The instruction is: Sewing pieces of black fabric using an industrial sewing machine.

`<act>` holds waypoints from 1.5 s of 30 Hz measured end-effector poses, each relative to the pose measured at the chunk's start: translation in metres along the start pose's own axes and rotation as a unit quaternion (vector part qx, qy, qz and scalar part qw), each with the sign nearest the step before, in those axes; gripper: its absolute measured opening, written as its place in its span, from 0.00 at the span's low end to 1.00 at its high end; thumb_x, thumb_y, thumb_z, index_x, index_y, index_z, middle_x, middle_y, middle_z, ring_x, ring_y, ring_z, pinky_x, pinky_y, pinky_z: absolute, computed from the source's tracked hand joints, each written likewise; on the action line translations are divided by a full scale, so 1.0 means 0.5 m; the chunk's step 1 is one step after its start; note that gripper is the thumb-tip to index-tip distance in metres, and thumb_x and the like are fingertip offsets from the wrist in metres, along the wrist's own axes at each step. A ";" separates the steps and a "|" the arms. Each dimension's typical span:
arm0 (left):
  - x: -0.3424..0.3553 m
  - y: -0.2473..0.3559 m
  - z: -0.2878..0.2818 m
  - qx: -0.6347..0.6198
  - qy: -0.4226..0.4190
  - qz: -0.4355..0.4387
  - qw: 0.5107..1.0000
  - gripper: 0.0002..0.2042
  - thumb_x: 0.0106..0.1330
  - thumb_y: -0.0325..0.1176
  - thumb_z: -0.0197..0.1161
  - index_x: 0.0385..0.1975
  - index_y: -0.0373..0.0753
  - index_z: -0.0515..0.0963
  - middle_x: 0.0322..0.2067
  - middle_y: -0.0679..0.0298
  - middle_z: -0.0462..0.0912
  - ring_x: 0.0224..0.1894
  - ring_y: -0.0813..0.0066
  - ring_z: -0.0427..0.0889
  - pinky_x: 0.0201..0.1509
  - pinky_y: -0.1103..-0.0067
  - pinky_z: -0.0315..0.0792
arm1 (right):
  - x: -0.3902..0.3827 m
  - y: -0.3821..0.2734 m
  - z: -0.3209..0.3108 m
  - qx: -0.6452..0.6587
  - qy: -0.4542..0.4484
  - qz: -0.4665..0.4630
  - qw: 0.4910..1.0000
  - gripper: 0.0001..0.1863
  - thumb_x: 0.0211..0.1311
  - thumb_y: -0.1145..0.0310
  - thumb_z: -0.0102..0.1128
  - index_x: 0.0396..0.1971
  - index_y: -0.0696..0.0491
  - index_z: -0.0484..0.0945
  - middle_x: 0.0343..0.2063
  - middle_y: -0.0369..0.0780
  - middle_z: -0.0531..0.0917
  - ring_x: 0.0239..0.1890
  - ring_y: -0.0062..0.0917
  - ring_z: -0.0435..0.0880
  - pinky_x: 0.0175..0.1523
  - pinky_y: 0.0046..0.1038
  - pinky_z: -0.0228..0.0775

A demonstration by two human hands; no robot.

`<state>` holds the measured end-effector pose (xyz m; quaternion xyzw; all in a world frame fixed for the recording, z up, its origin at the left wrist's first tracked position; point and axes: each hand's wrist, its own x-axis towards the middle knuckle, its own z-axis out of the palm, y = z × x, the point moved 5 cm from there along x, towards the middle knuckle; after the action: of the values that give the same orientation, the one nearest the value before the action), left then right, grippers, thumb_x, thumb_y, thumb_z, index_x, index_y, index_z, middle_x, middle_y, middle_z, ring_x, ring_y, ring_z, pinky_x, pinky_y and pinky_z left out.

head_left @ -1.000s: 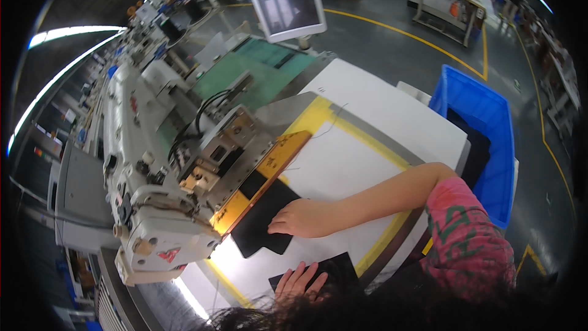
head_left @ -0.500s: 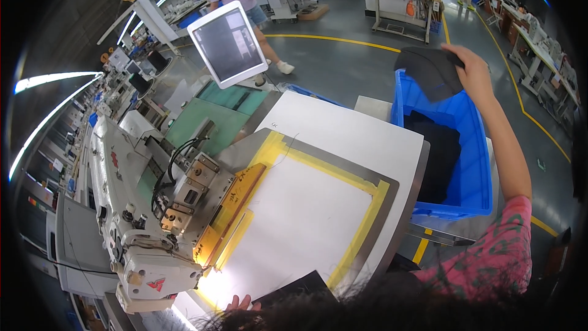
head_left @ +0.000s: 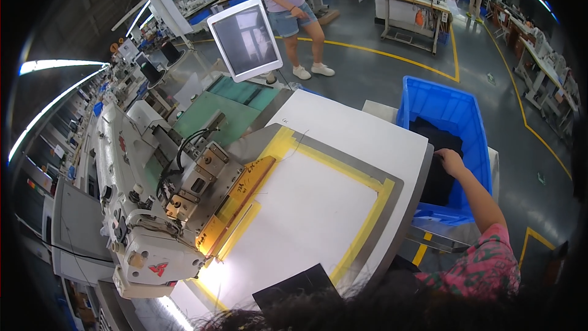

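Note:
My right hand [head_left: 452, 162] reaches down into a blue plastic bin [head_left: 476, 141] to the right of the sewing machine. Its fingers are pinched on a piece of black fabric [head_left: 450, 141] at the top of the dark pile inside; where that piece ends and the rest begins cannot be made out. Another flat black fabric piece [head_left: 297, 289] lies at the near edge of the white work plate [head_left: 312, 220], partly hidden by hair. My left hand is out of the picture.
The white sewing machine head [head_left: 153, 251] stands at the left, its lamp lit, beside a yellow-taped clamp [head_left: 239, 205]. A tablet-like screen [head_left: 245, 40] rises behind the table. Another person [head_left: 285, 0] stands beyond it, near yellow floor lines.
My right hand has come down from above the bin's far edge into it, with the dark fabric piece. My left hand has left the view. The other person has moved right.

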<state>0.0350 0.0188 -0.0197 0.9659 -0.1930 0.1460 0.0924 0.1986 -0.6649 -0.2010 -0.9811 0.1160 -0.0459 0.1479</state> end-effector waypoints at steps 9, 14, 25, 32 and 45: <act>-0.140 -0.041 -0.030 0.049 0.043 -0.098 0.993 0.17 0.69 0.43 0.53 0.49 0.37 0.76 0.54 0.55 0.75 0.58 0.60 0.73 0.62 0.65 0.64 | 0.032 0.012 0.006 0.030 -0.213 -0.008 0.977 0.16 0.59 0.62 0.58 0.43 0.56 0.82 0.42 0.48 0.83 0.47 0.40 0.81 0.54 0.35 0.71; -0.311 -0.056 -0.124 0.140 0.162 -0.280 0.936 0.18 0.70 0.43 0.51 0.49 0.37 0.76 0.53 0.55 0.75 0.57 0.60 0.73 0.62 0.66 0.65 | 0.139 0.011 -0.160 0.064 0.031 0.082 0.994 0.19 0.67 0.58 0.50 0.37 0.60 0.81 0.32 0.40 0.85 0.34 0.27 0.82 0.41 0.26 0.73; -1.012 0.018 -0.100 0.205 0.705 -0.626 0.262 0.13 0.70 0.38 0.52 0.42 0.31 0.70 0.33 0.61 0.75 0.33 0.73 0.74 0.38 0.77 0.70 | -0.110 -0.818 0.024 0.256 -0.225 -0.463 0.818 0.05 0.62 0.77 0.53 0.33 0.62 0.78 0.28 0.42 0.79 0.32 0.26 0.79 0.41 0.25 0.69; -1.083 0.001 0.213 0.072 0.268 -0.763 0.584 0.19 0.54 0.35 0.68 0.42 0.31 0.75 0.33 0.53 0.78 0.37 0.60 0.78 0.45 0.72 0.71 | -0.258 -1.069 0.031 0.254 -0.206 -0.662 0.675 0.04 0.53 0.80 0.59 0.29 0.58 0.78 0.23 0.42 0.78 0.26 0.34 0.77 0.32 0.29 0.68; -0.969 -0.112 0.141 0.003 0.541 -0.696 0.472 0.14 0.66 0.34 0.54 0.44 0.32 0.78 0.36 0.57 0.83 0.38 0.65 0.82 0.42 0.74 0.74 | -0.237 -1.054 0.070 0.270 -0.222 -0.666 0.659 0.05 0.60 0.67 0.60 0.30 0.52 0.80 0.24 0.36 0.78 0.28 0.32 0.78 0.33 0.32 0.70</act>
<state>-0.3529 0.2206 -0.2467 0.5114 0.6319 0.5276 0.2465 0.2008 -0.1367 -0.0825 -0.6939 -0.6220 0.0582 0.3580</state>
